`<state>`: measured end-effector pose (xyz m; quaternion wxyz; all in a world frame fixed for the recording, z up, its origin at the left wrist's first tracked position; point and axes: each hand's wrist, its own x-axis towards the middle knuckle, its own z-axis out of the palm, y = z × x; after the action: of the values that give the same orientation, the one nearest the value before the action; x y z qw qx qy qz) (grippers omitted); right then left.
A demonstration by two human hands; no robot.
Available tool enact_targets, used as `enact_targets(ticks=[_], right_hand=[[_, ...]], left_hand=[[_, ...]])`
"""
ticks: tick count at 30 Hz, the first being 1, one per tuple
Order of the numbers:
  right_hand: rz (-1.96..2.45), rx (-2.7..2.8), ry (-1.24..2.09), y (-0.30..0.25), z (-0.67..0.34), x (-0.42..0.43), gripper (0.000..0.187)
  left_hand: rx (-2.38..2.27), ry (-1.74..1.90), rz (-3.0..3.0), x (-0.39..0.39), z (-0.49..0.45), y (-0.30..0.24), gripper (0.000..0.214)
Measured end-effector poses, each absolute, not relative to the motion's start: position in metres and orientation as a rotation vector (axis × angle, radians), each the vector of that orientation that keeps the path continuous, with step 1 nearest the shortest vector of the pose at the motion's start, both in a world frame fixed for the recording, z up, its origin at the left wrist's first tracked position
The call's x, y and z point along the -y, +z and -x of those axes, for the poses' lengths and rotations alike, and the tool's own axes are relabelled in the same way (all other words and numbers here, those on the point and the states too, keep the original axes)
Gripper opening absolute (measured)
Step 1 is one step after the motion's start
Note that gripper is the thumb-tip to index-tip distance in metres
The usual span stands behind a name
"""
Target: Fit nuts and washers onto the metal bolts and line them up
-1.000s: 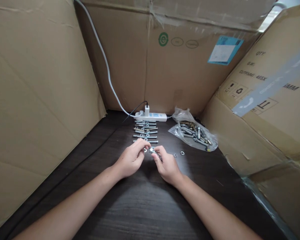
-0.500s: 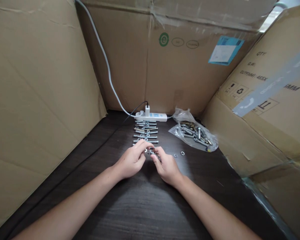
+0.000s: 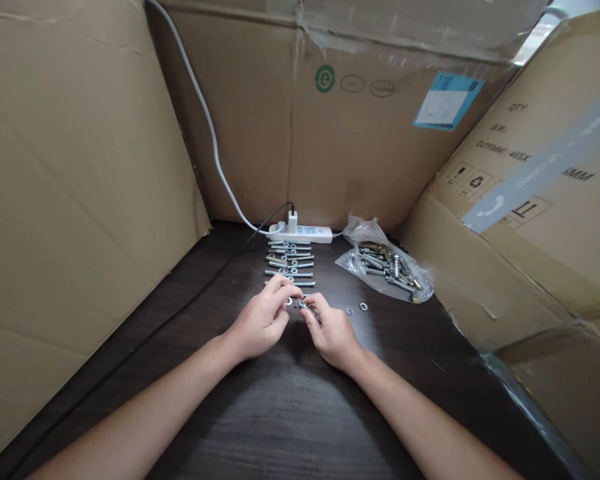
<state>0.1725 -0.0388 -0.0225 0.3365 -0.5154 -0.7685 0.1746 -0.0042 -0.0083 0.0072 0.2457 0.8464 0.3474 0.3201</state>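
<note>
My right hand (image 3: 333,331) is closed, its thumb and fingers pinching a metal bolt (image 3: 301,304) whose end, with what looks like a nut, points left. Most of the shank is hidden in the fingers. My left hand (image 3: 263,320) is curved beside that end. Its index fingertip is at the bolt, perhaps touching it, while the thumb stays apart. A flat washer (image 3: 289,302) shows between the left thumb and index finger, seemingly on the table. Just beyond the hands, several bolts (image 3: 297,265) with washers lie in rows; my left fingers partly cover the nearest ones.
Right of my hands lie a small ring (image 3: 349,311) and a larger washer (image 3: 363,307). A clear plastic bag (image 3: 347,262) of bolts is behind them. A white power strip (image 3: 320,234) sits at the back, with a black cable (image 3: 195,297) crossing the left. Cardboard boxes (image 3: 240,100) enclose the table.
The view has shifted slightly. My left index finger has moved a little at the bolt's end, and the bolt has turned slightly in my right hand. Both hands stay in place.
</note>
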Motion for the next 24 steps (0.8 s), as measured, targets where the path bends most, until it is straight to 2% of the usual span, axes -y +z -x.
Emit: enact_targets(ticks=[6, 14, 19, 24], right_hand=[[1.303, 1.936, 0.462, -0.0237, -0.1731, 0.0386, 0.019], [1.320, 1.987, 0.513, -0.0221, -0.1725, 0.0383, 0.019], [1.326, 2.018, 0.496, -0.0189, -0.1723, 0.0390, 0.019], [1.333, 2.012, 0.447, -0.0189, -0.1728, 0.0394, 0.020]], left_hand=[[-1.303, 0.810, -2.271, 0.0061, 0.0052, 0.0072, 0.032], [-1.017, 0.688, -2.202, 0.0131, 0.0012, 0.0126, 0.020], [-1.009, 0.623, -2.150, 0.0109, 0.0015, 0.0126, 0.019], [-1.023, 0.724, -1.677, 0.0056, -0.0023, 0.0077, 0.027]])
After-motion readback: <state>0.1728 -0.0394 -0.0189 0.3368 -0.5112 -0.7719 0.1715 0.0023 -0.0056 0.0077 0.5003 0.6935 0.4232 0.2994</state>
